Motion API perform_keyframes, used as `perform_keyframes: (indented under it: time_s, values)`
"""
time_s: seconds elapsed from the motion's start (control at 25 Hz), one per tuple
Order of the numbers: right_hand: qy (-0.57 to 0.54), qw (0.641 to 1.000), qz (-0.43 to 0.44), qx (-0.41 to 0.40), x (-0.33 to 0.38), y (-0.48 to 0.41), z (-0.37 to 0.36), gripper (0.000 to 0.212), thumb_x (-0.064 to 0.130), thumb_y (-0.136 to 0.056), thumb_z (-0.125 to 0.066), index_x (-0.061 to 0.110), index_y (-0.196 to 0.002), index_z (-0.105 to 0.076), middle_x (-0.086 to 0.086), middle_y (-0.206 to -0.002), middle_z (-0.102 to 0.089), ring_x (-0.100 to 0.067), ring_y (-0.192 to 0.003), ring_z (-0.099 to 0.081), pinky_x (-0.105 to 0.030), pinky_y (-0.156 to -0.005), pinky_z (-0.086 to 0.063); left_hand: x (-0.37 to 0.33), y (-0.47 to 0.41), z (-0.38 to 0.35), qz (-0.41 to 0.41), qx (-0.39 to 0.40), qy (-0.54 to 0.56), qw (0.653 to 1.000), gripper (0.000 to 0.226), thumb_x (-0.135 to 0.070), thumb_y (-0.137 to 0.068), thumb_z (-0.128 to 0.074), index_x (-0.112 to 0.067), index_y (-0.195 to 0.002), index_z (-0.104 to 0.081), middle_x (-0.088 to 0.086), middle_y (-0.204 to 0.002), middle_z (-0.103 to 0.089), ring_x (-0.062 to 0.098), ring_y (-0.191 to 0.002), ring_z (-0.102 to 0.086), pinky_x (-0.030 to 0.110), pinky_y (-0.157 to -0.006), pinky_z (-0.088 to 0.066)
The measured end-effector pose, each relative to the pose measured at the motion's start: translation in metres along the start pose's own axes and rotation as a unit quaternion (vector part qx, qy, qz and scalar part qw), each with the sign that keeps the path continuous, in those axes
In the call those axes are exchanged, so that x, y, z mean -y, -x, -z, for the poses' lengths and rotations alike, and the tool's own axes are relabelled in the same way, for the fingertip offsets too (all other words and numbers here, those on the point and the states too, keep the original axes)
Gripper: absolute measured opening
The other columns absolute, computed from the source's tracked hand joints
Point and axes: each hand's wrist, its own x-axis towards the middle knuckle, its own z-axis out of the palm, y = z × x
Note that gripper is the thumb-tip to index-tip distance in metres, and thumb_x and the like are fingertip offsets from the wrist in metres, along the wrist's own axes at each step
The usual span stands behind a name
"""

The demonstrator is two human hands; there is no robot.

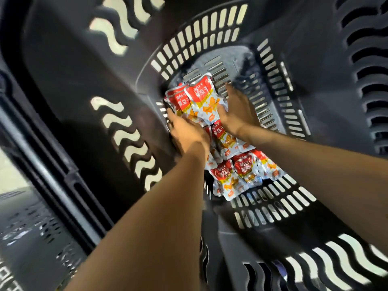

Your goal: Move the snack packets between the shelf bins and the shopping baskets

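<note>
Two hands clamped a bunch of snack packets (pixel 199 101) between them at the frame's centre, the left hand (pixel 186 131) gripping its left edge and the right hand (pixel 237 110) its right, with loose packets (pixel 241 169) lying just below in the dark basket (pixel 84 59).

A pale, bright surface (pixel 117 45) shows in wavy and straight strips; what it is cannot be told. At lower left lies a blurred grey surface (pixel 31 227) speckled with dark marks, with white lettering (pixel 7 278) in the bottom corner.
</note>
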Motion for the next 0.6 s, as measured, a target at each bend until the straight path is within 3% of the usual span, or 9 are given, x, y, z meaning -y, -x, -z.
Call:
perform_keyframes:
  time_s: [0.12,0.2,0.32,0.4,0.6]
  values:
    - [-0.028,0.999,-0.024,-0.004,-0.001,0.043,0.034,0.052,0.025,-0.097,-0.045,0.018,-0.145,-0.028,-0.005,-0.150,-0.033,-0.026,-0.135,-0.035,-0.040,-0.108,-0.032,0.004,0.039,0.033,-0.104,0.015,-0.072,0.992,0.041,-0.013,-0.100,-0.037,-0.013,-0.141,-0.039,0.014,-0.131,-0.054,0.028,-0.120,-0.051,0.026,-0.092,-0.035]
    - [-0.058,0.998,-0.010,0.003,0.004,0.084,0.067,0.047,0.021,-0.096,-0.046,0.018,-0.141,-0.034,-0.006,-0.143,-0.042,-0.025,-0.130,-0.041,-0.036,-0.106,-0.033,0.003,0.072,0.067,-0.214,0.056,-0.135,0.966,0.039,-0.019,-0.100,-0.039,-0.012,-0.138,-0.043,0.011,-0.130,-0.056,0.025,-0.117,-0.053,0.028,-0.095,-0.038]
    - [-0.094,0.995,0.031,0.014,0.016,0.155,0.121,0.042,0.015,-0.094,-0.048,0.013,-0.135,-0.043,-0.011,-0.130,-0.054,-0.027,-0.118,-0.051,-0.028,-0.098,-0.038,-0.009,0.121,0.126,-0.297,0.124,-0.231,0.918,0.041,-0.026,-0.100,-0.041,-0.013,-0.138,-0.043,0.011,-0.129,-0.056,0.029,-0.110,-0.056,0.036,-0.095,-0.042]
    - [-0.092,0.994,0.060,0.025,0.028,0.208,0.166,0.040,0.015,-0.095,-0.047,0.010,-0.135,-0.044,-0.011,-0.130,-0.055,-0.028,-0.118,-0.052,-0.031,-0.099,-0.040,-0.022,0.172,0.172,-0.335,0.140,-0.241,0.900,0.042,-0.029,-0.099,-0.043,-0.013,-0.138,-0.044,0.012,-0.125,-0.059,0.031,-0.106,-0.058,0.038,-0.092,-0.044]
    - [-0.091,0.988,0.122,0.036,0.056,0.340,0.262,0.046,0.029,-0.096,-0.044,0.008,-0.138,-0.043,-0.010,-0.137,-0.051,-0.026,-0.125,-0.048,-0.037,-0.106,-0.038,-0.025,0.299,0.273,-0.342,0.133,-0.209,0.907,0.041,-0.029,-0.096,-0.050,-0.013,-0.133,-0.050,0.016,-0.098,-0.067,0.033,-0.094,-0.062,0.035,-0.083,-0.045]
